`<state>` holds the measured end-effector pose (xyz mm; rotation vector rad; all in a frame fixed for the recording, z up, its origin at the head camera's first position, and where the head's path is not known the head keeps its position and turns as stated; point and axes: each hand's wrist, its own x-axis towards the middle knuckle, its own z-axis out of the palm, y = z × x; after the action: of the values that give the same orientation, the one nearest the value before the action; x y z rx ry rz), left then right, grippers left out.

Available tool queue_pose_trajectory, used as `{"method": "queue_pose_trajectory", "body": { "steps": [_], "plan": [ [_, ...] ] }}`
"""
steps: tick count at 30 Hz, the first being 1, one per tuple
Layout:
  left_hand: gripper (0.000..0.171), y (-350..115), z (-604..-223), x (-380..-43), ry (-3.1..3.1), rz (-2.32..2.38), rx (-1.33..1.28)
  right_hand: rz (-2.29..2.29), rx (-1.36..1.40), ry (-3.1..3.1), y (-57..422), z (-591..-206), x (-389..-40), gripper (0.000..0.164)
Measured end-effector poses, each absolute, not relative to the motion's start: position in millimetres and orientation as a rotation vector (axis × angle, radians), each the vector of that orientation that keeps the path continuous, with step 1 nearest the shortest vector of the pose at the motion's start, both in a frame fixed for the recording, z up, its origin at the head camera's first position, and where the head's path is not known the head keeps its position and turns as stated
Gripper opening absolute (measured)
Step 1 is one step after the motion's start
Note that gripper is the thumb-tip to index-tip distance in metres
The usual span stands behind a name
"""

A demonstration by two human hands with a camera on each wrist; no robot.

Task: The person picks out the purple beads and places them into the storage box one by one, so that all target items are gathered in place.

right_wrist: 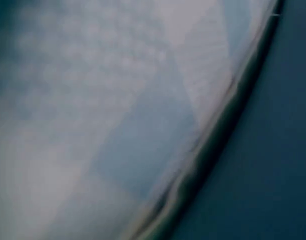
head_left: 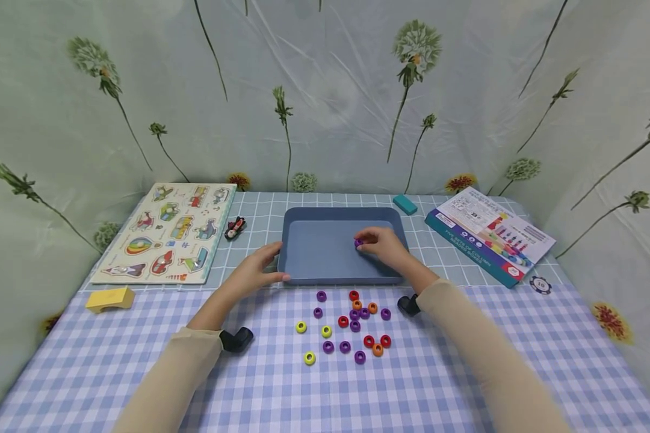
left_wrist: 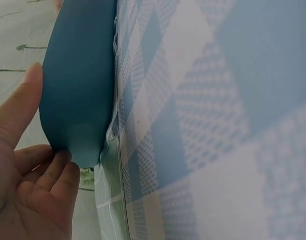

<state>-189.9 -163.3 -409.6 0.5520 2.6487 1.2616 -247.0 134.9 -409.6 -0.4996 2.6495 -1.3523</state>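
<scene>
A shallow blue tray (head_left: 325, 252) lies on the table in the head view. My left hand (head_left: 251, 267) holds its near left corner, thumb by the front edge and the other fingers along the left side. In the left wrist view the bent fingers of this hand (left_wrist: 40, 170) touch the tray wall (left_wrist: 77, 85). Over the tray's right part, my right hand (head_left: 384, 245) pinches a purple bead (head_left: 359, 243) between thumb and fingers. Several loose beads, purple (head_left: 345, 347), red (head_left: 343, 322), orange (head_left: 377, 349) and yellow (head_left: 301, 327), lie in front of the tray.
To the left are a picture puzzle board (head_left: 165, 234), a yellow arched block (head_left: 110, 299) and a small toy (head_left: 235, 228). A teal block (head_left: 405, 204), a boxed bead set (head_left: 490, 234) and a round chip (head_left: 540, 285) lie right. A patterned curtain (head_left: 330, 102) hangs behind.
</scene>
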Motion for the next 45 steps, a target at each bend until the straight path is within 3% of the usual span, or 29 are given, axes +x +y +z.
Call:
{"method": "queue_pose_trajectory", "body": {
  "steps": [8,14,24,29,36,45],
  "plan": [
    [0.088,-165,-415,-191,2.64,1.272,0.53,-1.242,-0.49,2.671,131,-415,-250,0.022],
    [0.086,-166,-415,-190,2.65,1.259,0.524,-1.335,-0.478,2.591,136,-401,-240,0.031],
    [0.086,-166,-415,-190,2.656,1.264,0.512,-1.61,-0.647,2.415,161,-366,-164,0.037],
    [0.085,-166,-415,-189,2.658,1.261,0.515,-1.574,-0.594,2.375,172,-383,-137,0.039],
    [0.085,-167,-415,-190,2.66,1.254,0.526,-1.369,-0.571,2.386,185,-416,-130,0.04],
    [0.085,-165,-413,-189,2.652,1.266,0.526,-1.206,-0.569,2.449,187,-423,-129,0.022]
  ]
}}
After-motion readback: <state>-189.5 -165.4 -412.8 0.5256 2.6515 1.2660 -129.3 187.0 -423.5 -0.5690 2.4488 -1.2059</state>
